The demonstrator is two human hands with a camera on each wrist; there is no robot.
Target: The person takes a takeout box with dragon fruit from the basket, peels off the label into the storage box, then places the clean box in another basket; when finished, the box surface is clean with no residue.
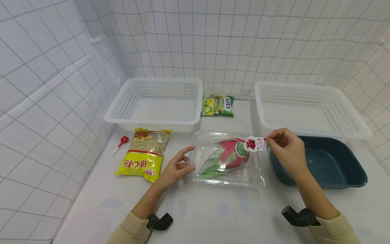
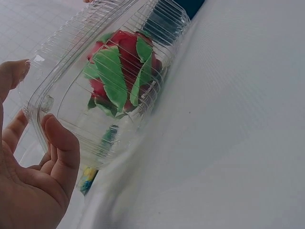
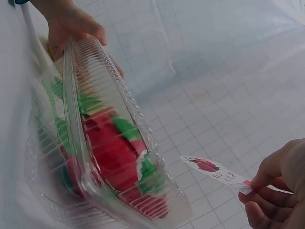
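A clear plastic clamshell box (image 1: 226, 182) lies closed in front of me, with a red and green dragon fruit (image 1: 225, 157) visible through its lid. My left hand (image 1: 175, 169) holds the box at its left end, thumb and fingers spread along that edge. In the left wrist view the thumb and fingertips of the left hand (image 2: 43, 176) touch the box's rim (image 2: 47, 90). Between thumb and fingers, my right hand (image 1: 287, 149) pinches the end of a white label (image 1: 259, 144) printed with dragon fruit. The label's free end (image 3: 205, 164) hangs above the box's right edge.
Two white slotted baskets (image 1: 152, 123) (image 1: 313, 134) stand at the back. A green candy bag (image 1: 217, 105) lies between them. To the left are a yellow pasta bag (image 1: 143, 154) and a red lollipop (image 1: 124, 139). A dark teal basin (image 1: 329, 184) sits at right.
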